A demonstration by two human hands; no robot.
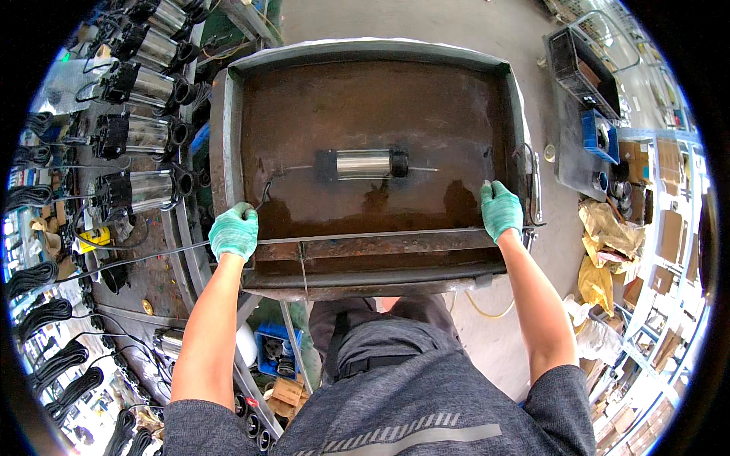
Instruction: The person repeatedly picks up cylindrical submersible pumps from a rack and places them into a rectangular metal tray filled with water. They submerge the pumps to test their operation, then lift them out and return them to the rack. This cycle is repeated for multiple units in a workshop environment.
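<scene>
A silver cylinder with black ends (363,164), like a motor or pump body, lies crosswise in the middle of a large metal tank (368,50). Thin rods show at both its ends; the brown surface around it looks wet. My left hand (234,231), in a green glove, is closed at the tank's near left side. A black cable (137,261) runs into it from the left, and a short black end sticks up past the fingers. At the near right, my right hand (501,210), also gloved, is closed by the tank wall; what it grips, if anything, is hidden.
A metal bar (372,245) crosses the tank's near part. Several similar silver-and-black units (148,191) with coiled cables line the rack at left. Right of the tank are a black crate (584,72), a blue bin (601,135) and crumpled yellow bags (597,283).
</scene>
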